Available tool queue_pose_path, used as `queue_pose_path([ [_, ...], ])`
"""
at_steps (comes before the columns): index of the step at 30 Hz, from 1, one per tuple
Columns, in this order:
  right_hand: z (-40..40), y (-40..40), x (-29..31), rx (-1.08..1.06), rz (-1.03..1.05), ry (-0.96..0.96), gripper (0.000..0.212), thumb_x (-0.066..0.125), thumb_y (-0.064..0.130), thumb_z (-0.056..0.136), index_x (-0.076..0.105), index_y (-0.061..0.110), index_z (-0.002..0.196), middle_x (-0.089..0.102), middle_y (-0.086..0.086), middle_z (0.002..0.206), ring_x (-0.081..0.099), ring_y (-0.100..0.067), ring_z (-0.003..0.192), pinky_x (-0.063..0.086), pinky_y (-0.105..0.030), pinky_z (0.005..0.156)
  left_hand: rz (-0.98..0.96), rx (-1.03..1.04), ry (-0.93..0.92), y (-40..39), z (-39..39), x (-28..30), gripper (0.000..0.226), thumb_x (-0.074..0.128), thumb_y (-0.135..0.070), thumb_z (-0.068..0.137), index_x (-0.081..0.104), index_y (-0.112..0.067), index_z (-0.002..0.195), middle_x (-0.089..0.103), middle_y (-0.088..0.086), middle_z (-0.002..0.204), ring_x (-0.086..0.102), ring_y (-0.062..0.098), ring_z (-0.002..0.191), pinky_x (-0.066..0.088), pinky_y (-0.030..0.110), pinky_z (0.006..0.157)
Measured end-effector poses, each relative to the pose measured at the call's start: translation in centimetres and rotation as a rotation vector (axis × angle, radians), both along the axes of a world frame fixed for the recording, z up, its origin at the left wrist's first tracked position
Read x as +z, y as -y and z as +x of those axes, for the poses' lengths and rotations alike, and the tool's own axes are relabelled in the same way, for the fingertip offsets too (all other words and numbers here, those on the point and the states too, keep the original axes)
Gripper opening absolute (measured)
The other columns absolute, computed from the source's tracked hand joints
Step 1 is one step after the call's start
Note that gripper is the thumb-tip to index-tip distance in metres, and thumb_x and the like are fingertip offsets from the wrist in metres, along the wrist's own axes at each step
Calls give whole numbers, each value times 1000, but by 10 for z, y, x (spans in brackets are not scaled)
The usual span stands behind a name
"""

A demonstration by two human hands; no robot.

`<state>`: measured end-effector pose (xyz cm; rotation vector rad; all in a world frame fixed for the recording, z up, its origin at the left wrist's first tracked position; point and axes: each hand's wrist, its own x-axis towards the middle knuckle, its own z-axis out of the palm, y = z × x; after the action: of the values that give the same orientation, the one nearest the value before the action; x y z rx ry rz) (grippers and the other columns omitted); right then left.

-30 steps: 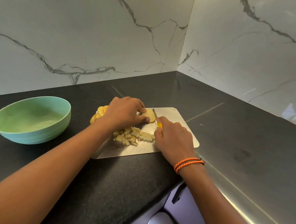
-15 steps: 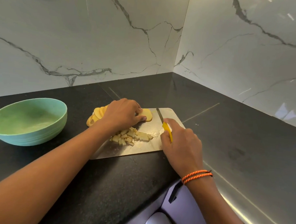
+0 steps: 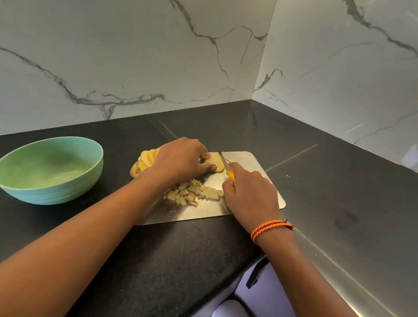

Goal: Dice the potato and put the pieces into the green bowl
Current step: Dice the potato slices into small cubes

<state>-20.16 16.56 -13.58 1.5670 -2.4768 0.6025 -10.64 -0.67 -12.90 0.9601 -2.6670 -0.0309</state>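
Dicing under way: potato slice [image 3: 214, 164] pinned flat on the metal cutting board [image 3: 262, 185] by left hand [image 3: 178, 160], fingertips and thumb pinching its near and far edges. Right hand [image 3: 249, 196] curled round the yellow handle of the knife [image 3: 224, 165], blade tip resting just right of the slice. Next, probably cutting strips across the slice, keeping left fingertips clear of the edge. Finished cubes [image 3: 193, 192] heaped on the near part of the board, between both wrists. Uncut slices [image 3: 144, 162] fanned left, behind the left hand. Green bowl [image 3: 47, 171] well apart on the worktop [image 3: 149, 264], far left, holding no pieces yet.
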Motion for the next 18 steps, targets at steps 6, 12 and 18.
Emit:
queue_pose_path([
  [6, 0, 0, 1, 17, 19, 47, 40, 41, 31, 102, 51, 26, 140, 65, -11, 104, 61, -32, 94, 44, -40, 74, -36, 15, -10, 4, -2, -6, 58, 62, -76, 89, 75, -35, 127, 73, -18, 122, 67, 12, 108, 48, 29, 65],
  [12, 4, -29, -3, 15, 4, 57, 41, 43, 40, 103, 47, 34, 143, 64, -4, 97, 61, -25, 89, 47, -37, 71, -36, 21, -24, 4, -2, -6, 58, 62, -77, 88, 75, -36, 127, 73, -19, 123, 66, 10, 105, 42, 25, 59],
  [18, 4, -45, -7, -15, -48, 87, 43, 46, 43, 102, 48, 37, 145, 66, 1, 97, 52, -15, 79, 43, -32, 65, -8, 23, -45, 3, -4, -4, 57, 65, -73, 89, 74, -34, 129, 73, -17, 126, 67, 10, 105, 45, 24, 61],
])
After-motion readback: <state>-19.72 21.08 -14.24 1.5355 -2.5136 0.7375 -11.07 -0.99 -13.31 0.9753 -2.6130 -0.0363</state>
